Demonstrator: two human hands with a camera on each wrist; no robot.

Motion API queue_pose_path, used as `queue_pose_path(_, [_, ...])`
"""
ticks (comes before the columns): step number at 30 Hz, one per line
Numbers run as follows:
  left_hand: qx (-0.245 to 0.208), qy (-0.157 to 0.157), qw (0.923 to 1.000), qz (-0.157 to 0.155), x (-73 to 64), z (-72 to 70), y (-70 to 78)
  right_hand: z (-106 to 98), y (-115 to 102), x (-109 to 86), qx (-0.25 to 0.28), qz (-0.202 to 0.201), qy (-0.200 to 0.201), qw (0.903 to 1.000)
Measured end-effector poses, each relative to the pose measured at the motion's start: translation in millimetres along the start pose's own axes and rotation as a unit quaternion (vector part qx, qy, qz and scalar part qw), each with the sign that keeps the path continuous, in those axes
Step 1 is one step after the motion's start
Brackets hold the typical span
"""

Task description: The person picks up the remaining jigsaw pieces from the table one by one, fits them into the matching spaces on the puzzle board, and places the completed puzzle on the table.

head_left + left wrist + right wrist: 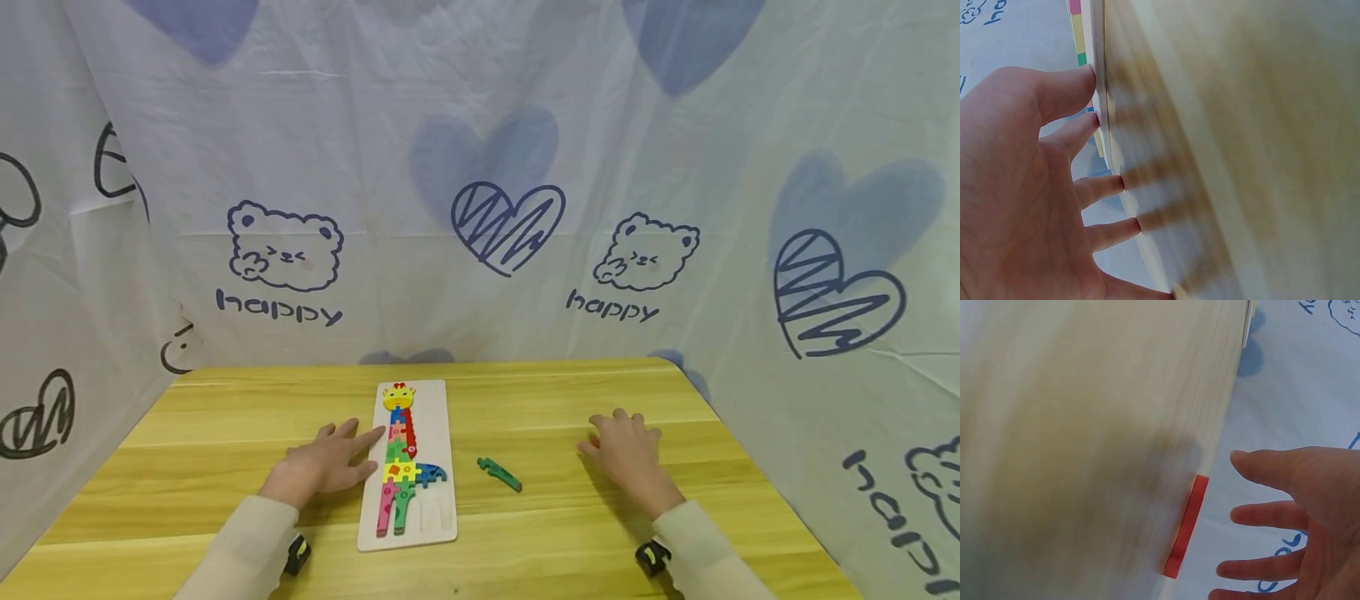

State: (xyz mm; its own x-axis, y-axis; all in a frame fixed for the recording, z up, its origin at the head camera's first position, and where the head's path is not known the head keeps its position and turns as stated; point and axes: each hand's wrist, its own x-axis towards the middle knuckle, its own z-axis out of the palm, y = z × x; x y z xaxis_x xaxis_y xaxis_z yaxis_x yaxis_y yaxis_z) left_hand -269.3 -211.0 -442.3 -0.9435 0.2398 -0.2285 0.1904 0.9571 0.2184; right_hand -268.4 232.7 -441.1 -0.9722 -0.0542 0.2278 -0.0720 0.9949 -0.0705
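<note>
A white puzzle board [432, 417] lies on the table, holding a giraffe puzzle [399, 450] of coloured pieces with a yellow head at the far end. Two leg-shaped recesses show bare at its lower right. My left hand [326, 462] spreads its fingers at the board's left side; in the left wrist view, thumb and index finger touch the board's edge. Off the board's right side lies a loose green puzzle piece [500, 474]. My right hand [626, 454], fingers extended, is above a red piece [1186, 528] on the table, apart from it and holding nothing.
The wooden table [540, 542] ends at a white curtain [390, 250] printed with hearts and bears, which hangs behind it and at both sides. A dark wrist device [297, 554] sits at my left sleeve, and another [652, 557] at my right.
</note>
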Motion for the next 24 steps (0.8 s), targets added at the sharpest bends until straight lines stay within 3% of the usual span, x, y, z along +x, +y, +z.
queue_pose_path(13, [-0.002,0.002,1.0,0.009,-0.2,1.3,-0.8,0.8,11.3,6.4,0.035,0.022,-0.055,0.9977])
queue_pose_path(24, [-0.004,0.002,1.0,0.005,-0.7,0.8,-1.1,0.9,10.5,9.7,0.062,-0.008,-0.067,0.9958])
